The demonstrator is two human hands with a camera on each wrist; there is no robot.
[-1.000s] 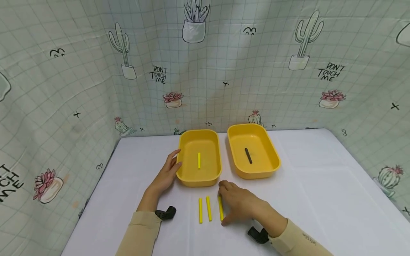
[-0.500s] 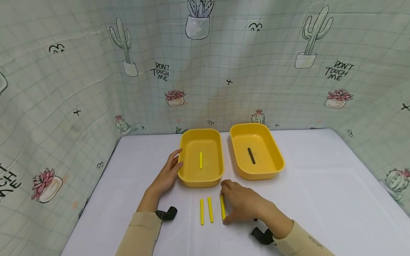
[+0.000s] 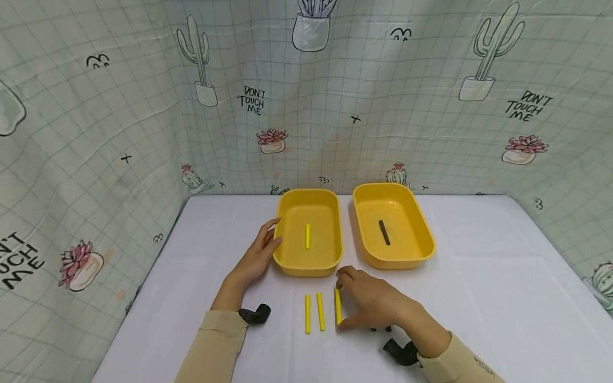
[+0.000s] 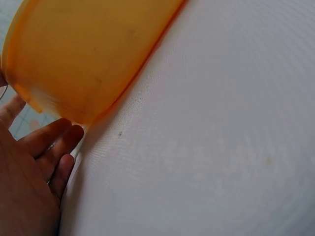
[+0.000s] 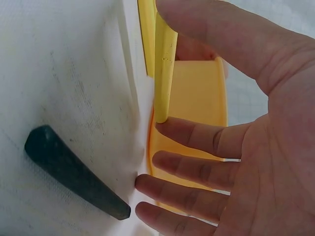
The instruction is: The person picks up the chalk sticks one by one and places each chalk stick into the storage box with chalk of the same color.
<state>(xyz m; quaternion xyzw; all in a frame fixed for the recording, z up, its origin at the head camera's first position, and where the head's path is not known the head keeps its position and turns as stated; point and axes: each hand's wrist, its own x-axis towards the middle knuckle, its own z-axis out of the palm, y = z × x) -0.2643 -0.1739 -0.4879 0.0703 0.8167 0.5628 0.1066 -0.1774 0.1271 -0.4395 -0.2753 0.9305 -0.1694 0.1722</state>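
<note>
My right hand [image 3: 375,300] pinches a yellow stick [image 5: 165,69] lengthwise, thumb at one end and index fingertip at the other; its remaining fingers are extended. Two more yellow sticks, the left one [image 3: 308,314] and the middle one [image 3: 321,311], lie side by side to the left. A dark tapered stick [image 5: 76,174] lies on the cloth near the right fingers, mostly hidden by the hand in the head view. My left hand [image 3: 254,258] rests its fingertips against the left side of the left yellow tray [image 3: 308,270]. One short yellow stick [image 3: 308,236] lies in that tray.
Beside it, a second yellow tray [image 3: 399,262] stands to the right, with a dark stick [image 3: 384,232] in it. A white cloth [image 3: 479,298] covers the table. Behind hangs a cactus-print curtain [image 3: 373,143]. Each wrist carries a black device, such as the left one [image 3: 255,314].
The head view has shifted, so the trays, sticks and hands appear farther right. Both hands keep nearly the same places: left at the tray, right at the yellow stick.
</note>
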